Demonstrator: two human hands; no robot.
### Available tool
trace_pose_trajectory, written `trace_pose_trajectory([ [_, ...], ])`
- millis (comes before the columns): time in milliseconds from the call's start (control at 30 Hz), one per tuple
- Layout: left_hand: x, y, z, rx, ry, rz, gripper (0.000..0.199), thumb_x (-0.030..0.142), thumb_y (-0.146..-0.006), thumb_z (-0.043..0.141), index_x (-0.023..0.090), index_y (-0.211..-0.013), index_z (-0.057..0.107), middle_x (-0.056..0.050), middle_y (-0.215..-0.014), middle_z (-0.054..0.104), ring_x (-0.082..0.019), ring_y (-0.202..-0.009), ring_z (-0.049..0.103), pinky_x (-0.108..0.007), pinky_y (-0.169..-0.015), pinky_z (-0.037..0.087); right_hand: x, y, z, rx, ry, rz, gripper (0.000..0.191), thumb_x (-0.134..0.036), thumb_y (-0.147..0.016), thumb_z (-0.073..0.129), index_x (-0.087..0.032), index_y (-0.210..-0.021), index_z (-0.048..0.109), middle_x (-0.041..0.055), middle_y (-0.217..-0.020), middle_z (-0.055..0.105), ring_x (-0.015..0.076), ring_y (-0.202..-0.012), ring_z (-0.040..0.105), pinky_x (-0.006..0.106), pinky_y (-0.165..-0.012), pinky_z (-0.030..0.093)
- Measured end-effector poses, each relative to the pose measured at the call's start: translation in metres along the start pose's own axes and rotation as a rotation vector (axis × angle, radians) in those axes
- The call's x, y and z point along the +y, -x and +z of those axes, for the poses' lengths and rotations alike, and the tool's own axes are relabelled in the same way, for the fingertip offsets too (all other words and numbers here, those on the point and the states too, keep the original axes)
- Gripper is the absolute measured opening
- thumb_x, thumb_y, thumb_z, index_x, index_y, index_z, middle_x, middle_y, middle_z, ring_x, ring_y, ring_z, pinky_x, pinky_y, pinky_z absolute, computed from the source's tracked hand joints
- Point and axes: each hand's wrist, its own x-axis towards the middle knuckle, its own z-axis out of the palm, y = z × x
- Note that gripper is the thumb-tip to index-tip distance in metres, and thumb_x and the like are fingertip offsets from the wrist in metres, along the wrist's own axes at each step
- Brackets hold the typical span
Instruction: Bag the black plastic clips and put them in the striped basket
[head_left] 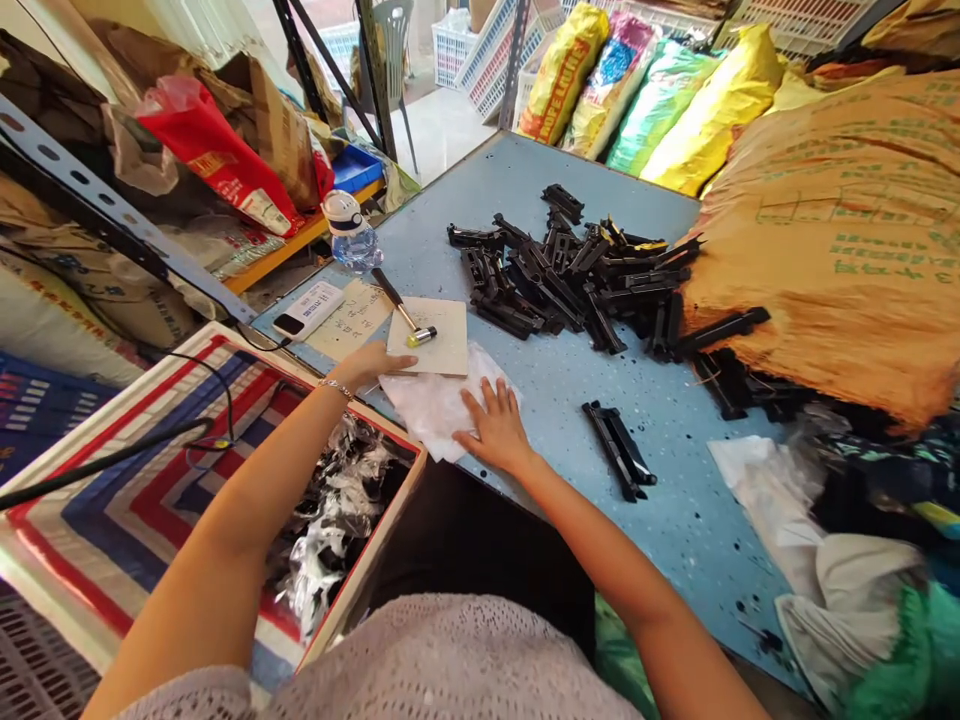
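My left hand is at the near left corner of a square pale board. One digit lies over its front edge and the other fingers are partly hidden, closed on the corner. On the board rests a small hammer with a dark grip and a yellowish face. Thin white plastic sheeting sticks out from beneath the board toward the table edge. My right hand lies flat on that sheeting, fingers spread. To its right is a single black plastic part, long and narrow.
A heap of similar black parts covers the table's middle, beside a large orange woven sack. Left are a phone-like white device, handwritten cardboard and a water bottle. A striped box with crumpled plastic adjoins the table.
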Motion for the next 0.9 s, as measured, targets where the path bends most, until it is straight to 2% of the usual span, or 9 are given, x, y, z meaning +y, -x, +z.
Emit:
trace_pose_trajectory([
  [100, 0.005, -0.002, 0.005, -0.091, 0.301, -0.042, 0.061, 0.051, -0.054, 0.089, 0.018, -0.102, 0.069, -0.014, -0.1, 0.077, -0.031, -0.093, 0.074, -0.043, -0.079, 0.061, -0.002, -0.004, -0.002, -0.022, -0.018, -0.009, 0.083, -0.064, -0.093, 0.056, -0.019, -0.16, 0.037, 0.022, -0.17, 0.017, 0.0496, -0.155, 0.01, 0.065, -0.12, 0.018],
  [200, 0.003, -0.003, 0.006, 0.041, 0.365, -0.093, 0.063, 0.047, -0.057, 0.089, 0.015, -0.106, 0.066, -0.015, -0.105, 0.076, -0.028, -0.092, 0.074, -0.041, -0.078, 0.061, -0.011, -0.016, -0.001, -0.03, -0.03, -0.01, 0.083, -0.062, -0.094, 0.056, -0.017, -0.16, 0.036, 0.0227, -0.17, 0.015, 0.0479, -0.156, 0.011, 0.063, -0.121, 0.019],
  [367, -0.005, -0.005, -0.013, 0.327, 0.155, -0.099, 0.072, 0.044, -0.072, 0.08, 0.01, -0.13, 0.055, -0.025, -0.136, 0.061, -0.036, -0.122, 0.063, -0.047, -0.096, 0.055, -0.029, -0.047, 0.001, -0.031, -0.056, -0.027, 0.082, -0.062, -0.094, 0.055, -0.018, -0.16, 0.035, 0.0228, -0.17, 0.016, 0.0473, -0.156, 0.011, 0.062, -0.122, 0.017],
  [500, 0.011, 0.017, -0.013, 0.452, -0.286, 0.024, 0.066, 0.041, -0.082, 0.07, 0.009, -0.137, 0.053, -0.029, -0.146, 0.05, -0.046, -0.137, 0.046, -0.061, -0.107, 0.042, -0.023, -0.047, 0.0, -0.022, -0.082, -0.011, 0.077, -0.061, -0.094, 0.057, -0.019, -0.157, 0.042, 0.0217, -0.169, 0.019, 0.0486, -0.155, 0.011, 0.064, -0.121, 0.017],
  [600, 0.032, 0.056, 0.02, 0.55, -0.506, 0.312, 0.048, 0.034, -0.091, 0.059, 0.016, -0.136, 0.057, -0.023, -0.144, 0.052, -0.043, -0.136, 0.045, -0.062, -0.11, 0.04, -0.008, -0.025, -0.005, 0.026, -0.104, 0.008, 0.077, -0.058, -0.092, 0.061, -0.021, -0.157, 0.042, 0.0193, -0.168, 0.023, 0.0469, -0.156, 0.009, 0.068, -0.121, 0.015],
  [700, 0.04, 0.098, 0.067, 0.301, -0.647, 0.58, 0.035, 0.034, -0.095, 0.054, 0.018, -0.125, 0.065, -0.019, -0.129, 0.063, -0.036, -0.123, 0.057, -0.053, -0.107, 0.047, 0.011, 0.011, -0.017, 0.122, -0.133, 0.005, 0.067, -0.051, -0.096, 0.057, -0.021, -0.154, 0.044, 0.0167, -0.162, 0.038, 0.04, -0.155, 0.02, 0.066, -0.122, 0.017],
  [733, 0.037, 0.109, 0.08, 0.224, -0.691, 0.609, 0.034, 0.034, -0.095, 0.056, 0.018, -0.123, 0.066, -0.019, -0.13, 0.063, -0.035, -0.121, 0.059, -0.052, -0.105, 0.05, 0.019, 0.026, -0.023, 0.162, -0.134, 0.017, 0.06, -0.048, -0.098, 0.054, -0.021, -0.151, 0.047, 0.016, -0.157, 0.044, 0.0378, -0.153, 0.025, 0.065, -0.122, 0.02],
  [800, 0.026, 0.122, 0.096, 0.195, -0.748, 0.607, 0.034, 0.028, -0.095, 0.055, 0.018, -0.125, 0.066, -0.019, -0.139, 0.06, -0.035, -0.124, 0.059, -0.05, -0.106, 0.051, 0.04, 0.058, -0.037, 0.251, -0.097, 0.103, 0.05, -0.042, -0.101, 0.048, -0.021, -0.146, 0.052, 0.0168, -0.15, 0.051, 0.0359, -0.148, 0.035, 0.063, -0.12, 0.027],
  [900, 0.006, 0.121, 0.093, 0.236, -0.739, 0.558, 0.033, 0.017, -0.096, 0.047, 0.02, -0.119, 0.069, -0.016, -0.138, 0.063, -0.031, -0.124, 0.061, -0.045, -0.103, 0.054, 0.08, 0.111, -0.056, 0.358, 0.059, 0.408, 0.052, -0.038, -0.1, 0.046, -0.012, -0.144, 0.051, 0.0252, -0.143, 0.052, 0.0405, -0.136, 0.045, 0.062, -0.11, 0.039],
])
